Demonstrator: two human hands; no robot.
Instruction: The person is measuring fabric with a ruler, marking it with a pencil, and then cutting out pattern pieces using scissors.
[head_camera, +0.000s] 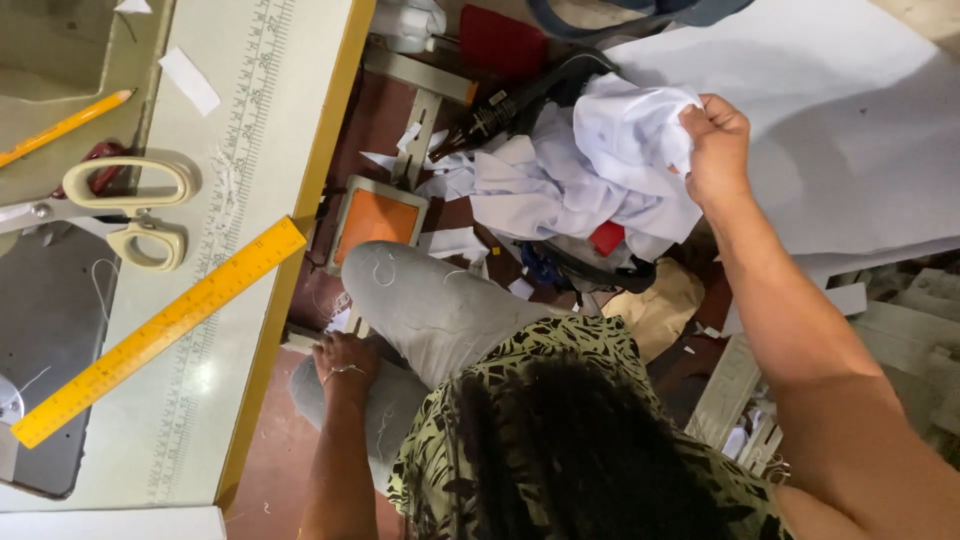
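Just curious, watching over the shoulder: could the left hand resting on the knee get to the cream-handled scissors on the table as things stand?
Probably yes. The left hand lies on the grey-trousered knee beside the table edge, and the scissors lie uncovered on top; only the yellow ruler lies between, flat, so nothing seems to block it.

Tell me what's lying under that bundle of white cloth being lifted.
Under the white cloth bundle, gripped by the right hand, show a red piece, dark blue fabric and a black curved rim. Whatever lies deeper is covered.
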